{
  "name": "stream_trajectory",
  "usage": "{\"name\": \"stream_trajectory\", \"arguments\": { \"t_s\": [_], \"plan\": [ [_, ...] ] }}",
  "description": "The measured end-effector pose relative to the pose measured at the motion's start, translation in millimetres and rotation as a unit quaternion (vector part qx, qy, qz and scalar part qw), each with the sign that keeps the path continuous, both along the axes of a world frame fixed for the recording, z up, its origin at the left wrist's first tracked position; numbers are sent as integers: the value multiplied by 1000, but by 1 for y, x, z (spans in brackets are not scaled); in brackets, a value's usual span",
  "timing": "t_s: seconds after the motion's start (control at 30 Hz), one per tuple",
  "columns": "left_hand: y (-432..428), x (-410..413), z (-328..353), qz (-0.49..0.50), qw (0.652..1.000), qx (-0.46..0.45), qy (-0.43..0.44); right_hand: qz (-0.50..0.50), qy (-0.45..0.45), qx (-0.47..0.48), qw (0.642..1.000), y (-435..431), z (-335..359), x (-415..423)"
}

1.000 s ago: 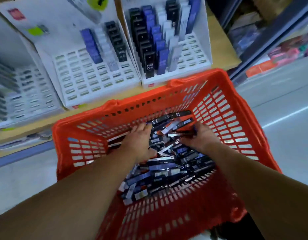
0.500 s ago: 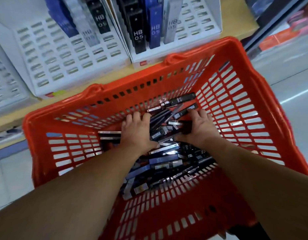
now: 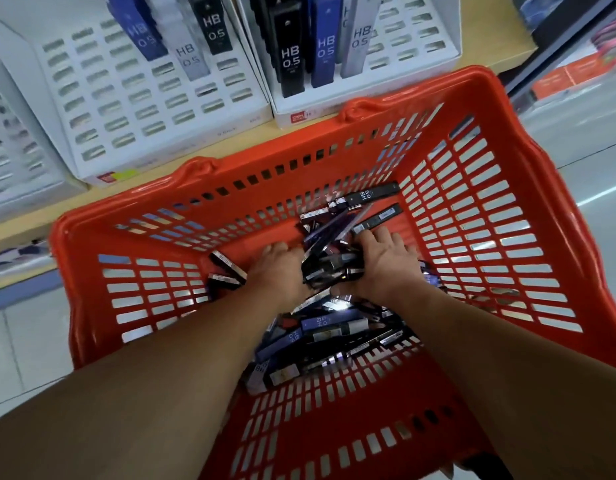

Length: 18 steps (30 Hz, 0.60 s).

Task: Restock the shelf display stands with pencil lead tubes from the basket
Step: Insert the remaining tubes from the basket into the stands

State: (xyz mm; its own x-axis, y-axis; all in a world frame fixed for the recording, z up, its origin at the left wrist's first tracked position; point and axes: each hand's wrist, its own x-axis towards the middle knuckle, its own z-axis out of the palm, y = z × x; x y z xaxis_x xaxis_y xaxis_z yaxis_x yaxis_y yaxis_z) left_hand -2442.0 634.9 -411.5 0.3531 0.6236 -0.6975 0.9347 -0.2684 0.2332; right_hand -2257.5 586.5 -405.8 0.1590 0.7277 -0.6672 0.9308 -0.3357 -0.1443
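Clasping a bunch of lead tubes (image 3: 329, 270) in the middle of the red basket (image 3: 368, 147), toward its far wall: my left hand (image 3: 282, 271) and right hand (image 3: 382, 268) both curl around it. The display stands (image 3: 182, 98) sit on the shelf (image 3: 490, 57) beyond the far rim.

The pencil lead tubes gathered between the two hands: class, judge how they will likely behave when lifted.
Probably stiff: the pencil lead tubes keep straight, flat-sided shapes. Likely slippery: glossy cases lie crisscross and loose between the left hand and right hand, so some may slide out. Flat sides suggest little rolling.
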Motion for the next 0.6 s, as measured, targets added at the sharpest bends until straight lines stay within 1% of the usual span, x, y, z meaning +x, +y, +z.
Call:
{"name": "stream_trajectory", "arguments": {
  "t_s": [0.17,0.33,0.47,0.53,0.6],
  "plan": [
    [0,-10,7,28,999,-12,-28,22,-7,-35,999,16,-2,-7],
    [4,-27,16,54,997,-57,-18,16,3,-51,999,27,0,-7],
    [4,-42,21,64,992,-106,-29,-14,27,-69,997,23,1,-7],
    [3,-47,27,82,990,-107,-37,-35,40,-78,996,20,6,-4],
    [1,-51,34,100,988,-108,-51,-55,57,-67,995,17,15,-4]
  ]
}}
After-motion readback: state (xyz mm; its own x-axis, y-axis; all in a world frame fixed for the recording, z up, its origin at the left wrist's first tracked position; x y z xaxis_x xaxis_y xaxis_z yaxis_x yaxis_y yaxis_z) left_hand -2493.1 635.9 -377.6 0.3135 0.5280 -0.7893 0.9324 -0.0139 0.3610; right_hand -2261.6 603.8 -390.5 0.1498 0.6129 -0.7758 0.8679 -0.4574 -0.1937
